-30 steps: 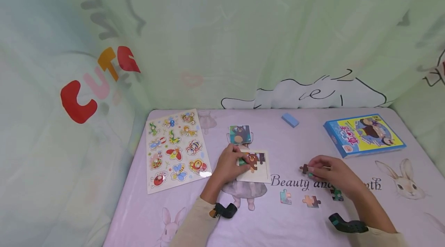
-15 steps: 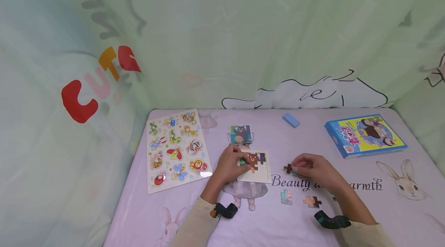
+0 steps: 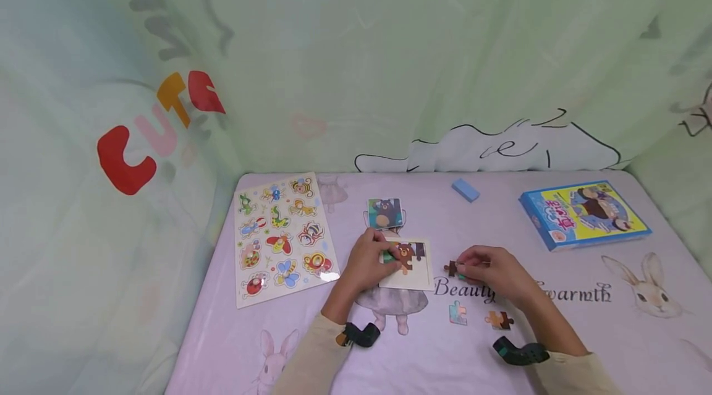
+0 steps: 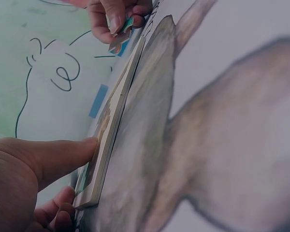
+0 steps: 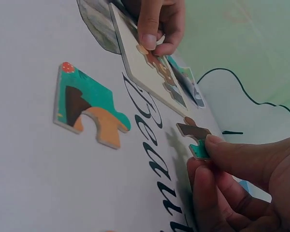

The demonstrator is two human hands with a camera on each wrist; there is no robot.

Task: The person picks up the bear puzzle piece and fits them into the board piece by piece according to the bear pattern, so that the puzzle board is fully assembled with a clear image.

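Observation:
My left hand (image 3: 369, 264) holds the left side of a square jigsaw board (image 3: 418, 279). In the left wrist view its thumb (image 4: 70, 157) lies on the board's face and fingers curl at the edge. Part of a brown bear picture fills the board's upper area, partly covered by that hand. My right hand (image 3: 495, 271) pinches a brown and green jigsaw piece (image 5: 195, 135) between thumb and fingertips, just right of the board and apart from it. A teal and orange piece (image 5: 89, 104) lies flat nearby, beside an orange and brown piece (image 3: 499, 320).
Behind the board lies a bear picture card (image 3: 385, 214). An insect peg puzzle (image 3: 283, 234) sits at the left. Towards the back are a blue block (image 3: 465, 190) and a blue and yellow box (image 3: 584, 216). A printed curtain (image 3: 423, 61) hangs behind the table.
My right hand has moved left with the jigsaw piece, from above the printed lettering to close beside the board. The left hand has stayed on the board.

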